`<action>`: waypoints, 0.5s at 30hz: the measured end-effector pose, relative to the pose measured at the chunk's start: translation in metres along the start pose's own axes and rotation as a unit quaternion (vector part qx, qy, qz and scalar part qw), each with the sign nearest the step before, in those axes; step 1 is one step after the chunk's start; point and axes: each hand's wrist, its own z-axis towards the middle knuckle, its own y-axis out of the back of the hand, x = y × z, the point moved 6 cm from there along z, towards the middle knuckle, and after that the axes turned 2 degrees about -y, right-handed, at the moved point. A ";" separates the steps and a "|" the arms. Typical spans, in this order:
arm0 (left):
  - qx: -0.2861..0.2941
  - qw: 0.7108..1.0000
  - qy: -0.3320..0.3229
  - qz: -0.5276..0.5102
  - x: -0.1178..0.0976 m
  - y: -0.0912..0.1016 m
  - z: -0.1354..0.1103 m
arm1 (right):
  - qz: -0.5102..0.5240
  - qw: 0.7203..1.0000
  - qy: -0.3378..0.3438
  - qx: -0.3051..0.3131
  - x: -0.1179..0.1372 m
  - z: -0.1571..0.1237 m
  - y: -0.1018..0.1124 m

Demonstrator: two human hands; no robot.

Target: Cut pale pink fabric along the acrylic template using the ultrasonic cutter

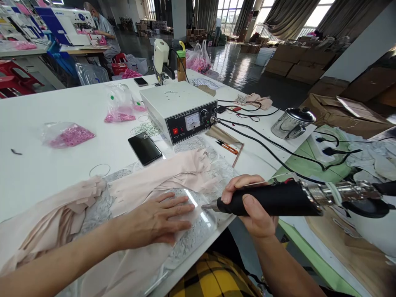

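My right hand (pixel 255 204) is wrapped round a black handheld ultrasonic tool (pixel 275 199), its narrow metal tip pointing left, close to the fabric edge. Flat under my left hand (pixel 162 218) lies a pale pink fabric piece (pixel 136 266), and the fingers are stretched out over it. A clear patterned plastic sheet (pixel 198 235) is spread beneath the fabric. Beyond the hands rests a pile of pale pink fabric strips (pixel 163 171), with another stack of strips (pixel 52 214) to the left. Whether the tip touches the fabric, I cannot tell.
A control box (pixel 185 111) with a dial and lit red switch stands mid-table. Cables (pixel 256 140) run from it to the right. Around it are a phone (pixel 144 148), orange thread snips (pixel 227 146), a glass pot (pixel 292 123) and bags of pink pieces (pixel 72 135). A person (pixel 103 31) sits far left.
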 end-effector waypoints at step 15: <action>-0.002 0.998 -0.036 -0.047 0.004 -0.001 0.002 | -0.003 1.000 -0.009 -0.010 -0.002 0.002 0.001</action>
